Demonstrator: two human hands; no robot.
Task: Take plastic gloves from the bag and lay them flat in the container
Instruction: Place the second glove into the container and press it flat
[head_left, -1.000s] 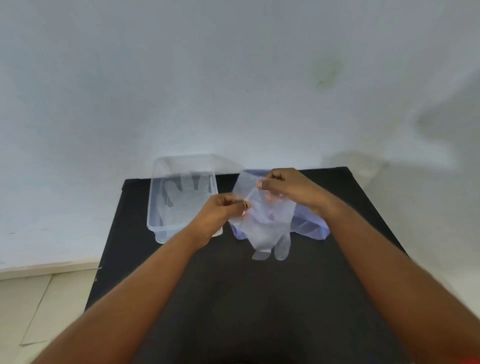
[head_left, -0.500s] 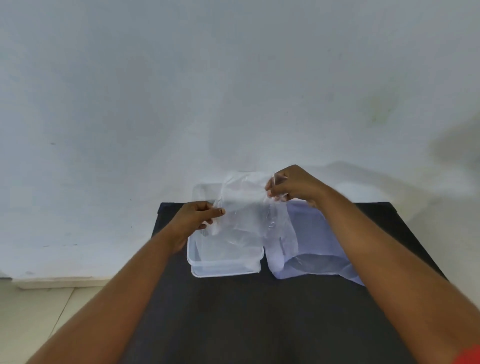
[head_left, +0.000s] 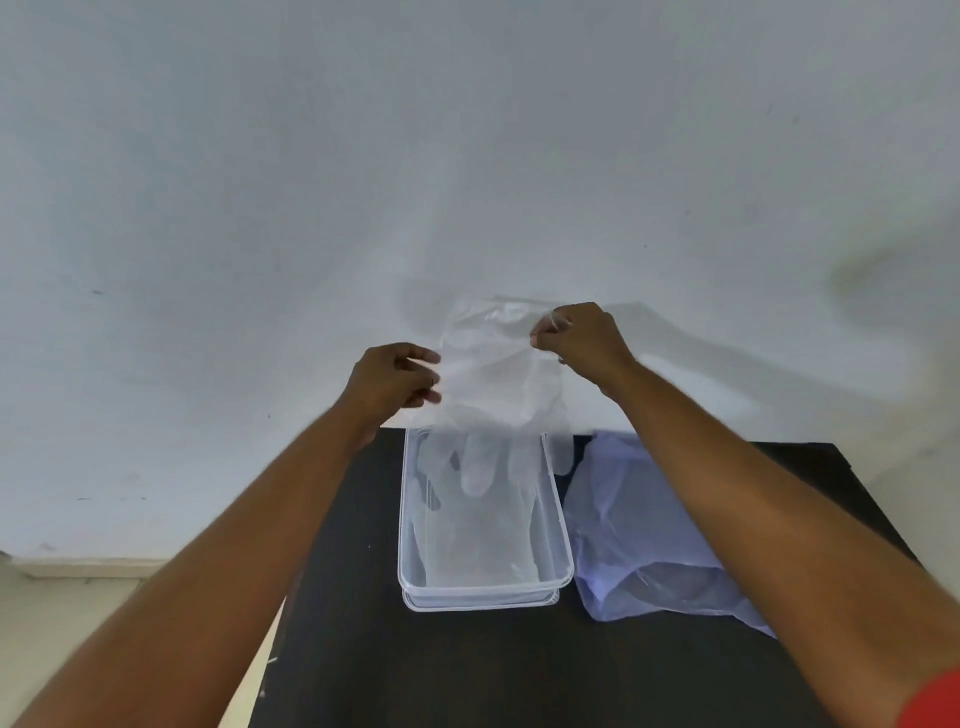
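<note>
A clear plastic glove (head_left: 491, 374) hangs by its cuff above the far end of the transparent container (head_left: 480, 592), fingers dangling down into it. My left hand (head_left: 397, 382) pinches the cuff's left edge and my right hand (head_left: 576, 340) pinches its right corner. At least one other clear glove lies flat on the container's floor. The pale blue plastic bag (head_left: 644, 545) lies crumpled on the table just right of the container, partly hidden by my right forearm.
The container and bag rest on a black table (head_left: 467, 670) set against a white wall (head_left: 467, 156). Its left edge drops to a light tiled floor (head_left: 78, 623) with a skirting strip.
Both hands have carried the glove left from over the bag to above the container and raised it, spreading the cuff wider. The camera view has shifted left too.
</note>
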